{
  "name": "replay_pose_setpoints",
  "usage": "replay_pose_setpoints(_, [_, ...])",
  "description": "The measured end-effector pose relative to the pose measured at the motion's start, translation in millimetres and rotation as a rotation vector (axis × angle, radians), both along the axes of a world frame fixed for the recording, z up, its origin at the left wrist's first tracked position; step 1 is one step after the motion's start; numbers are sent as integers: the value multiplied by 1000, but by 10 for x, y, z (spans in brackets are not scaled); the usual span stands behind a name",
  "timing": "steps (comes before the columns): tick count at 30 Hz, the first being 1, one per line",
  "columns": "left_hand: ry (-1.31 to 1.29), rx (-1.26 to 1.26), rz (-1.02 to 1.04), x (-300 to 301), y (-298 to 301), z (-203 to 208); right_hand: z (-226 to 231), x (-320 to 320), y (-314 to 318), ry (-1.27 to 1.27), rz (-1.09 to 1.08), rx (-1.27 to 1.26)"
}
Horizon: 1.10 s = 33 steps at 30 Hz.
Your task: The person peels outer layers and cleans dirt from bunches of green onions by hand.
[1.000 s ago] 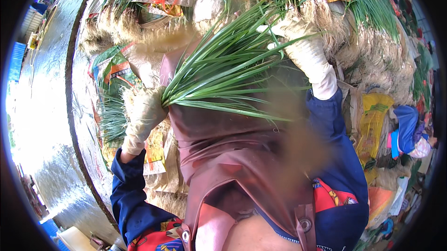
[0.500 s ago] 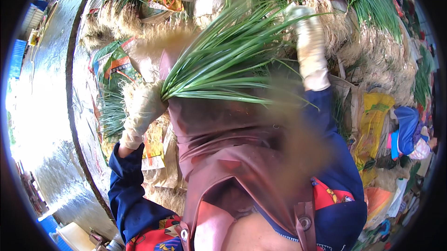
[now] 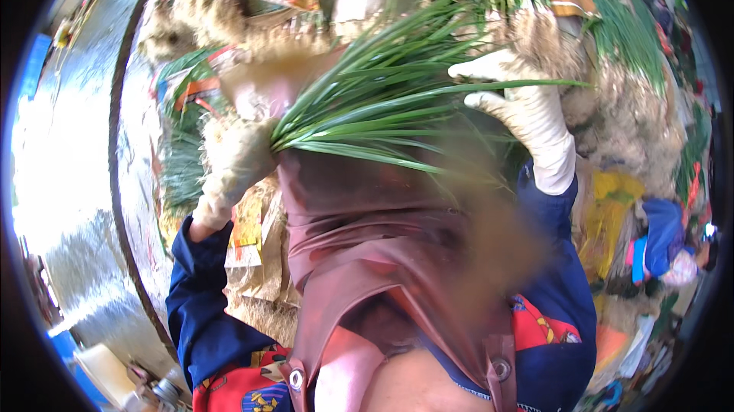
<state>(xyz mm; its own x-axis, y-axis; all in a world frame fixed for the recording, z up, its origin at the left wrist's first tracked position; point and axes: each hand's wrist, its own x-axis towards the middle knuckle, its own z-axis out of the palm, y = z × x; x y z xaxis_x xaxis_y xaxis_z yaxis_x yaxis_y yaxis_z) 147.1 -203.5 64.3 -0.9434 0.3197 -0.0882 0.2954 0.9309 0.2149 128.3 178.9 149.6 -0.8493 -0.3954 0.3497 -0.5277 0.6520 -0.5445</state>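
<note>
My left hand (image 3: 237, 156), in a pale glove, is closed around the root end of a bunch of green onions (image 3: 382, 102). Pale stringy roots show beside that glove. The long green leaves fan out to the right across the maroon apron (image 3: 352, 190) over my lap. At the leaf tips is my right hand (image 3: 531, 110), also gloved, its thumb and fingers apart and curved toward the leaves. One long leaf runs past the gap between thumb and fingers; whether the glove touches it I cannot tell. Brown blurred smudges hide part of the apron and the right forearm.
Several more bunches of green onions (image 3: 623, 29) with matted roots lie ahead and to the right, among sacking. A yellow sack (image 3: 608, 213) lies right of my arm. Beyond it sits a person in blue (image 3: 664, 236). Wet shiny floor (image 3: 73, 182) stretches along the left.
My right hand has drawn back from the far leaf tips, moving right and nearer, and its fingers now show apart. The left hand keeps its grip on the bunch. The view has shifted slightly.
</note>
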Motion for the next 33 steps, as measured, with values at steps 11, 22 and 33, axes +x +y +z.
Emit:
replay_pose_setpoints(11, [-249,493,149,46,-172,-74,-496,-335,714,-575,-44,-1985])
replay_pose_setpoints(22, [-683,2474,524,351,-337,139,-482,-503,-1338,-582,534,-938])
replay_pose_setpoints(33, [442,1846,599,600,-1065,-39,-795,-143,-2859,-1429,662,-327])
